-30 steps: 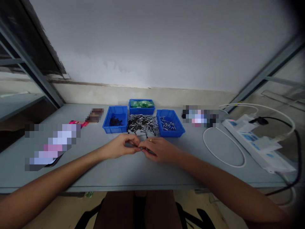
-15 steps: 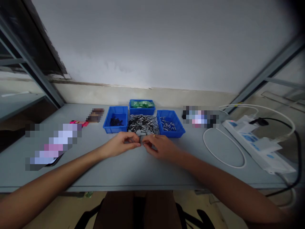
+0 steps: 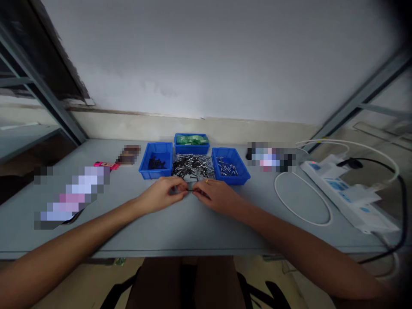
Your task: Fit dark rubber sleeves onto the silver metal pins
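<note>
My left hand [image 3: 165, 192] and my right hand [image 3: 218, 194] meet over the table, just in front of a pile of loose screws [image 3: 192, 165]. Thumb and fingers of each are pinched together on a thin dark screw [image 3: 189, 190] that spans the small gap between them. Its ends are hidden by the fingertips. The pile mixes dark and silvery pieces. On its left stands a blue bin [image 3: 156, 173] with small black parts [image 3: 156, 163] inside; on its right, another blue bin [image 3: 236, 179] contains silvery screws [image 3: 227, 167].
Behind the pile, a third blue bin [image 3: 192, 149] holds green packets [image 3: 192, 140]. A blurred-out phone [image 3: 77, 193] lies at left and another blurred device [image 3: 270, 159] at back right. A white power strip [image 3: 347, 197] with looping cables [image 3: 302, 221] occupies the right side.
My fingertips have shifted slightly, and the dark screw now lies crosswise between both hands. The bins and the pile stay where they were.
</note>
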Available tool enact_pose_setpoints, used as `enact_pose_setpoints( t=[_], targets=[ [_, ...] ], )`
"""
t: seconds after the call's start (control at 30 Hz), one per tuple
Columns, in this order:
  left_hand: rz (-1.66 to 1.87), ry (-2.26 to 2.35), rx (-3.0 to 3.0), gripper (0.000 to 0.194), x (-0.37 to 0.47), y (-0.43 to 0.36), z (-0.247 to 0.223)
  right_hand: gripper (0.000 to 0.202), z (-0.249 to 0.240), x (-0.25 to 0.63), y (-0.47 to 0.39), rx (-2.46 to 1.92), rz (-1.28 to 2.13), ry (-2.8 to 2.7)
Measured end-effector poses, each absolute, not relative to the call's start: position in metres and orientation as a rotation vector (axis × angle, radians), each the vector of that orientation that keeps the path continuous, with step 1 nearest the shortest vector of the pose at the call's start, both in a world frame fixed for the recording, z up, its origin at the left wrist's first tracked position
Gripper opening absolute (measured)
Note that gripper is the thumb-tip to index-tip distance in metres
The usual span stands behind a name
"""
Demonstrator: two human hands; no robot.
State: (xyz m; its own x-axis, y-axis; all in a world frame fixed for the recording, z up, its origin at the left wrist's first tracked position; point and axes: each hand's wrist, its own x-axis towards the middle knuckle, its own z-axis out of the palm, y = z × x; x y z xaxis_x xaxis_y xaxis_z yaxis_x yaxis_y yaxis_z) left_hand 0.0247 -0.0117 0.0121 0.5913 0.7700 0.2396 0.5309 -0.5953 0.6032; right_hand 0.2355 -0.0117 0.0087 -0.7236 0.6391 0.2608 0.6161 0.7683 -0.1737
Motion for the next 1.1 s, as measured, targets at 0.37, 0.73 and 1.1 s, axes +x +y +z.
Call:
enact_pose_setpoints(
  t=[0.37,0.73,1.1],
  targets=[
    [0.810,0.920,2.489,0.017,0.0248,-0.0151,0.0117,0.015,0.0091,0.2344,-0.0133,-1.079,0.278,-2.553],
    [0.949,0.784,2.383,0.018,0.0254,-0.0171,0.0135,0.012,0.0117,0.2320,-0.0158,-0.906,0.541,-2.530],
    [0.845,0.960,2.048,0.014,0.0285,-0.0149,0.0163,0.019,0.0104,0.2343,-0.0154,-0.836,0.387,-2.429]
  ],
)
